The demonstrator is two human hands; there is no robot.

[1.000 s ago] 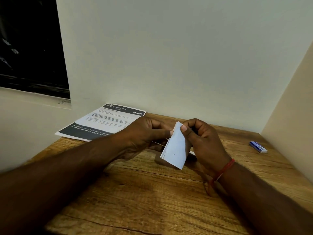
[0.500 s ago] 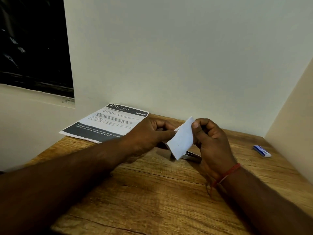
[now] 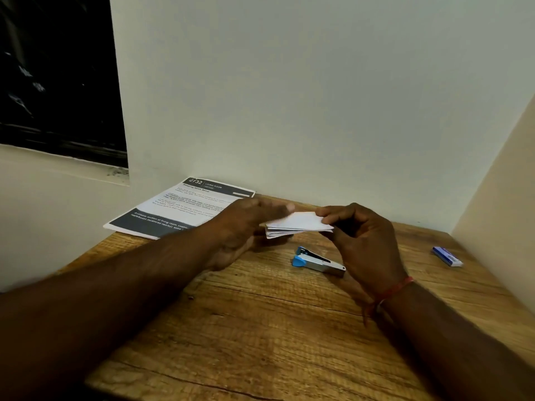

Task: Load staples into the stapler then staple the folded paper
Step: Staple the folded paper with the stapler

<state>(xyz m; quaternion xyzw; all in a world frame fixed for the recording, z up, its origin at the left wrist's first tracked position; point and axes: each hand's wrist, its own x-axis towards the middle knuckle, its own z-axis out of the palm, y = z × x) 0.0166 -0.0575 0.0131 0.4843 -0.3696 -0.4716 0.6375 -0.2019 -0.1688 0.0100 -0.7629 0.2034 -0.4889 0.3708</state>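
head view: a person holds a folded paper (image 3: pixel 298 224) flat above a wooden table (image 3: pixel 260 328) — the right hand (image 3: pixel 362 241) pinches its right end between thumb and fingers, while the left hand (image 3: pixel 246 227), blurred, is at its left end; whether it grips cannot be told. a blue-and-silver stapler (image 3: pixel 318 261) lies untouched on the table just beneath. a small blue box (image 3: pixel 447 256) sits well apart at right — a printed sheet (image 3: pixel 179 209) at back left.

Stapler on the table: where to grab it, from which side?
Probably pinch the stapler by its chrome body, mid-length, across the long sides, from above. It lies flat on the table, blue end left, nothing touching it. The right hand, nearest, pinches the paper.
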